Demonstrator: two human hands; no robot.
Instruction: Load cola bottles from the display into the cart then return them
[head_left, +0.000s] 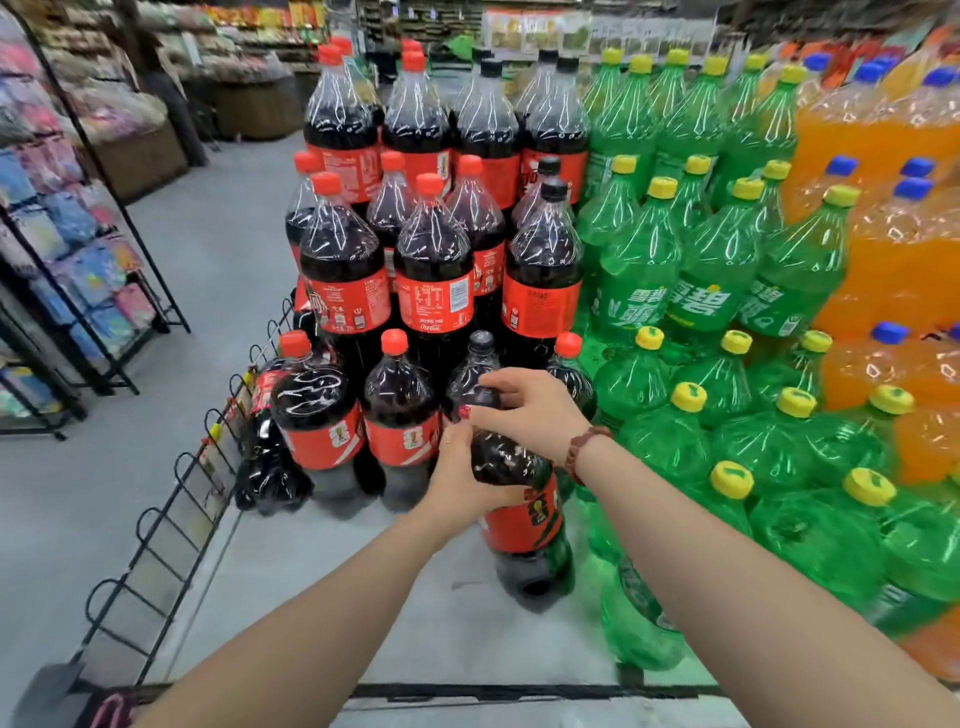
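A large cola bottle (522, 525) with a red label stands on the display's low grey platform (322, 587), in front of the stacked cola bottles (436, 270). My left hand (462, 480) grips its upper body from the left. My right hand (524, 413) curls over its neck and top, hiding the cap. Two red-capped cola bottles (400, 415) stand just left of it, and a black-capped one (480, 364) stands behind my right hand. No cart basket shows; only a dark bar (519, 692) crosses the bottom edge.
Green soda bottles (727, 291) fill the display on the right, orange ones (893, 249) beyond them. A black wire rack (171, 525) edges the platform's left side. A black stand of packaged goods (67, 249) lines the grey aisle floor at left.
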